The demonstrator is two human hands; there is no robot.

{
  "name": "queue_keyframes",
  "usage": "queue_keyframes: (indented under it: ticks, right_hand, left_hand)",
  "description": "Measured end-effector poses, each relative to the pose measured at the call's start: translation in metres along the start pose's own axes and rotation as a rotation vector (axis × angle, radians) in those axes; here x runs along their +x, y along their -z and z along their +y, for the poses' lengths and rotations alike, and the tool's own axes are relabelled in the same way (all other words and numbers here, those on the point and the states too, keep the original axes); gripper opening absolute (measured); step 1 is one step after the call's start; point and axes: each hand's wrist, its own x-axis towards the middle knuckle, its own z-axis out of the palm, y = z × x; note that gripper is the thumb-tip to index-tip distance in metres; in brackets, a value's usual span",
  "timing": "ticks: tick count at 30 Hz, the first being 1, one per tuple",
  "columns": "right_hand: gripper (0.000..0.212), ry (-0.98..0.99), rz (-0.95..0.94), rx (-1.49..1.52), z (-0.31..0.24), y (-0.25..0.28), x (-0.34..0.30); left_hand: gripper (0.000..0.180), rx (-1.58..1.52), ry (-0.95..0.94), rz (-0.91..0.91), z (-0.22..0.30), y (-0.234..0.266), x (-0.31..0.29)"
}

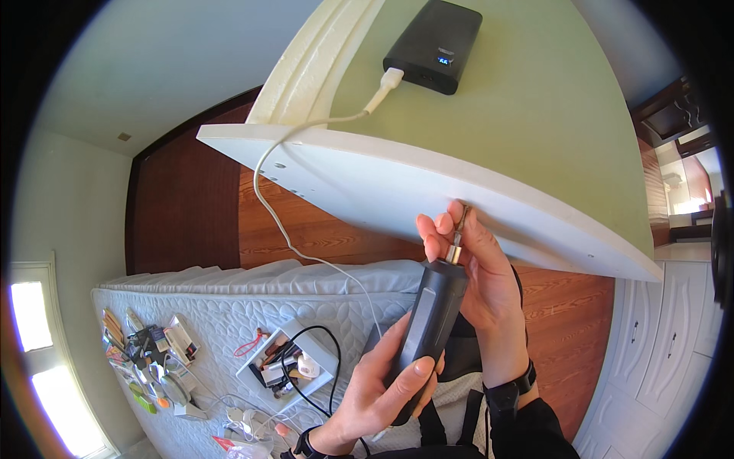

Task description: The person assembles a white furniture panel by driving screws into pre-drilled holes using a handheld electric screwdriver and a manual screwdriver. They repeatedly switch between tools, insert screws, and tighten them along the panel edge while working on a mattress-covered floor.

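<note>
My left hand [378, 394] is wrapped round the body of a black cordless screwdriver [430, 310], which points up and slightly to the right. A brass-coloured collar [453, 255] shows at its front end. My right hand [493, 287] pinches a thin metal piece [462, 219] at the tip between thumb and fingers; whether it is a screw or a bit I cannot tell. Just beyond those fingertips is the white edge of a board [428, 172] with a pale green top, and several small holes show along its left part.
A black power bank [436, 46] lies on the green surface, with a white cable [267, 203] hanging over the edge. Below is a quilted mattress [222, 294] holding a white box [330, 359] of small items, a black cord [334, 348] and loose clutter. White cabinets [665, 336] stand at right.
</note>
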Motion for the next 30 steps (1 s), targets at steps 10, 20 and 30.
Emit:
queue_keyframes:
  ticks: [10,20,30]
  right_hand:
    - [0.029,-0.011,-0.003,0.048,0.000,0.001,0.000]
    - [0.022,-0.051,0.023,0.063,0.002,-0.001,0.000]
    - [0.029,-0.013,0.159,-0.137,-0.005,0.002,-0.005]
  left_hand:
    - [0.061,0.000,-0.004,0.005,0.001,-0.002,0.000]
    - [0.058,-0.026,-0.036,-0.067,0.005,0.001,0.005]
    - [0.056,0.016,0.000,-0.100,0.004,0.010,-0.005]
